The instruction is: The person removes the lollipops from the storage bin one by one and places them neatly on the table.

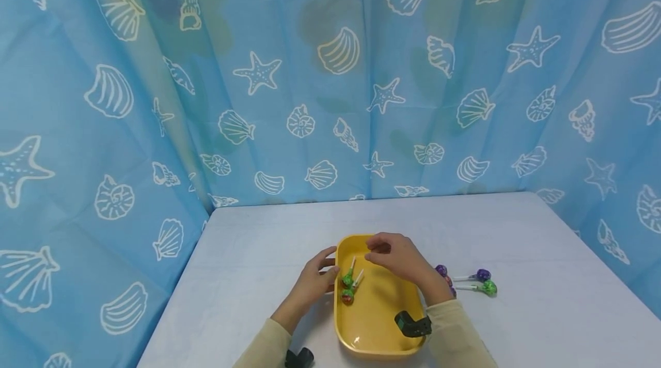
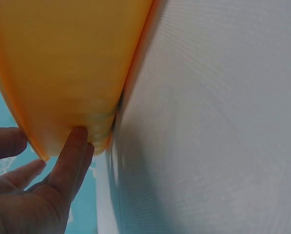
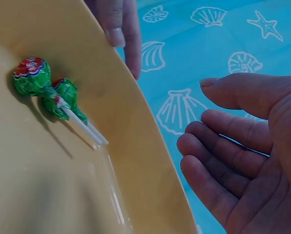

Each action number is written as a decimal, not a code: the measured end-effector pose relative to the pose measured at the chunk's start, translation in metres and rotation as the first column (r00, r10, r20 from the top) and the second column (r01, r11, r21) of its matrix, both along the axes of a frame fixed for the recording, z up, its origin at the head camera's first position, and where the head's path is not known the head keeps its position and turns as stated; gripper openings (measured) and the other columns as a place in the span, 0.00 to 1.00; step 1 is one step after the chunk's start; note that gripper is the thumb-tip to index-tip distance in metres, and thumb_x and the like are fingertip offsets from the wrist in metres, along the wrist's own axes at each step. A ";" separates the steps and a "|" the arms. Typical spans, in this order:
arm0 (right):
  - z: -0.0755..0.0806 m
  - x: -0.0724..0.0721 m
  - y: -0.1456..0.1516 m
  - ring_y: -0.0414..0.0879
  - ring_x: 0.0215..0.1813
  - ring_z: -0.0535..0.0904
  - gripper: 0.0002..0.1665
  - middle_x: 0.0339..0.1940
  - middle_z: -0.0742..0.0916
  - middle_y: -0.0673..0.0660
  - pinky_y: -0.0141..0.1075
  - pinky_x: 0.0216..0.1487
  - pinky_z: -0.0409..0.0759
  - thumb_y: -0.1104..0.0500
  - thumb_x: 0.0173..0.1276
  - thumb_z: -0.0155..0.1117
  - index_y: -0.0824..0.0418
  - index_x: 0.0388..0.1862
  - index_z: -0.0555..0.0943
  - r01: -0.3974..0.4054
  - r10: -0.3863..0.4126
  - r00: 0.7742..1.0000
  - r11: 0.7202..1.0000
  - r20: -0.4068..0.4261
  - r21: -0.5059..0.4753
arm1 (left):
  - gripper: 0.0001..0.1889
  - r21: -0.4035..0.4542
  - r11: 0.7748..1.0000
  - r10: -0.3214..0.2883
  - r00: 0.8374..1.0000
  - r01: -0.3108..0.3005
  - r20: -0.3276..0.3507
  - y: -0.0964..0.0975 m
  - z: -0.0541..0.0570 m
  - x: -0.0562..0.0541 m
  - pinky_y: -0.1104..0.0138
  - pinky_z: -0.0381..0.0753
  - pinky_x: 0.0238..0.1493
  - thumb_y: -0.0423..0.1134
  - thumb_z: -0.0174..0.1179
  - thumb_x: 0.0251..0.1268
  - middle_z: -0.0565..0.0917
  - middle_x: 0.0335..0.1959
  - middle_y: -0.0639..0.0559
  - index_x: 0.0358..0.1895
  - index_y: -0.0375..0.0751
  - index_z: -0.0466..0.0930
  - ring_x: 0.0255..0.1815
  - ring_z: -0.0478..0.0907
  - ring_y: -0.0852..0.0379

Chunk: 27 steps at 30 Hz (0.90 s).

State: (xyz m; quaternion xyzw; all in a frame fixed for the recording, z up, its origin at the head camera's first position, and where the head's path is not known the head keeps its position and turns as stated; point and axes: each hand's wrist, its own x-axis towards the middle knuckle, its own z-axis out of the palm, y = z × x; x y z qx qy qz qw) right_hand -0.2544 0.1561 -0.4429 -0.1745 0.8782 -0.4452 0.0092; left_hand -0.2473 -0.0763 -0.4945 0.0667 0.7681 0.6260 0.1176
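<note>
A yellow tray [image 1: 382, 322] lies on the table, with two green-and-red wrapped lollipops [image 1: 348, 297] at its left side, their white sticks pointing toward the far end. My left hand [image 1: 312, 282] is at the tray's left edge. In the left wrist view, extended fingers [image 2: 69, 165] touch the tray's outer wall [image 2: 62, 73]. Over the tray's far right part hovers my right hand [image 1: 403, 259]. The right wrist view shows its fingers [image 3: 213, 190] loosely bent, the thumb apart and nothing held.
Right of the tray lie a purple lollipop [image 1: 483, 275] and a green lollipop [image 1: 488, 287]. More lollipops [image 1: 441, 270] are partly hidden behind my right forearm. A blue shell-patterned curtain [image 1: 330, 98] surrounds the white table [image 1: 248, 276]. Black wrist devices [image 1: 413, 324] are on both arms.
</note>
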 end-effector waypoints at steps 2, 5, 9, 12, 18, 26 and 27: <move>-0.001 -0.001 -0.002 0.50 0.47 0.84 0.20 0.48 0.87 0.63 0.46 0.53 0.87 0.58 0.69 0.69 0.70 0.54 0.83 -0.010 0.010 1.000 1.000 0.008 0.002 | 0.27 -0.005 1.000 0.002 1.000 -0.002 0.007 0.000 -0.001 -0.001 0.58 0.90 0.46 0.32 0.54 0.77 0.75 0.65 0.33 0.76 0.41 0.64 0.58 0.80 0.39; -0.002 -0.004 -0.005 0.50 0.47 0.84 0.19 0.48 0.87 0.63 0.46 0.54 0.87 0.58 0.69 0.69 0.69 0.54 0.83 -0.019 0.019 1.000 1.000 0.013 0.014 | 0.27 -0.006 1.000 0.000 1.000 0.000 0.005 0.000 -0.001 -0.003 0.58 0.90 0.46 0.32 0.54 0.77 0.74 0.65 0.33 0.77 0.42 0.64 0.58 0.80 0.39; -0.001 -0.006 -0.009 0.50 0.48 0.84 0.20 0.49 0.87 0.63 0.48 0.55 0.86 0.58 0.68 0.70 0.69 0.54 0.83 -0.040 0.040 0.999 0.999 0.019 0.033 | 0.27 0.003 1.000 -0.002 1.000 0.002 0.007 0.000 0.000 -0.004 0.58 0.90 0.47 0.32 0.54 0.77 0.74 0.65 0.33 0.77 0.41 0.64 0.58 0.80 0.39; 0.000 -0.007 -0.013 0.50 0.48 0.84 0.19 0.48 0.87 0.63 0.48 0.56 0.86 0.59 0.68 0.70 0.69 0.53 0.83 -0.059 0.058 0.998 0.997 0.017 0.049 | 0.27 0.004 1.000 -0.003 1.000 0.003 0.008 0.000 0.000 -0.004 0.58 0.90 0.46 0.31 0.54 0.77 0.74 0.65 0.32 0.76 0.41 0.64 0.57 0.81 0.39; -0.003 -0.010 -0.022 0.50 0.45 0.84 0.16 0.44 0.88 0.59 0.47 0.52 0.86 0.61 0.68 0.70 0.69 0.50 0.84 -0.114 0.117 0.993 0.988 -0.030 0.099 | 0.27 0.011 1.000 -0.009 1.000 0.009 -0.008 -0.001 -0.001 -0.003 0.58 0.90 0.46 0.30 0.54 0.76 0.75 0.64 0.32 0.76 0.38 0.64 0.56 0.81 0.39; -0.008 -0.017 -0.036 0.48 0.47 0.83 0.13 0.44 0.88 0.54 0.46 0.53 0.86 0.63 0.68 0.69 0.64 0.50 0.85 -0.183 0.177 0.983 0.965 0.051 0.189 | 0.28 0.014 1.000 -0.008 1.000 0.008 -0.009 -0.002 -0.001 -0.001 0.57 0.90 0.47 0.31 0.55 0.77 0.75 0.64 0.33 0.76 0.39 0.63 0.57 0.81 0.38; -0.008 -0.017 -0.038 0.48 0.46 0.83 0.13 0.44 0.88 0.54 0.46 0.53 0.86 0.64 0.68 0.69 0.63 0.50 0.85 -0.195 0.187 0.981 0.961 0.060 0.194 | 0.28 0.009 1.000 -0.007 1.000 0.007 -0.005 -0.002 -0.002 -0.001 0.57 0.90 0.47 0.32 0.55 0.77 0.75 0.64 0.33 0.77 0.39 0.63 0.57 0.81 0.39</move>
